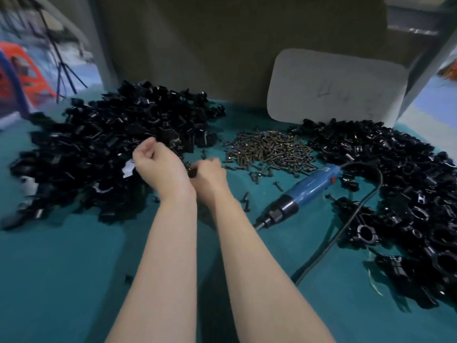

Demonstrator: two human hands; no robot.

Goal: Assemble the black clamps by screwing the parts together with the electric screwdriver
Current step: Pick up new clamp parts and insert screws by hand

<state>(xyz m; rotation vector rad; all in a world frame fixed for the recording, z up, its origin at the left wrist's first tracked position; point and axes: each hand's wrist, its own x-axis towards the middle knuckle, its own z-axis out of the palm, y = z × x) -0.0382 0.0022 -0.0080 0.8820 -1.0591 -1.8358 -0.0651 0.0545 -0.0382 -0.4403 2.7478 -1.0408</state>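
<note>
My left hand is curled into a fist at the near edge of the big pile of loose black clamp parts; what is inside the fist is hidden. Just to its right, my right hand pinches a small dark part above the green table; its shape is blurred. The blue electric screwdriver lies untouched on the table to the right of both hands, tip toward me. A heap of brass-coloured screws lies beyond the right hand.
Assembled black clamps are heaped along the right side, and the screwdriver's black cord loops over them. A few loose screws lie between hand and driver. A white board leans on a cardboard wall at the back.
</note>
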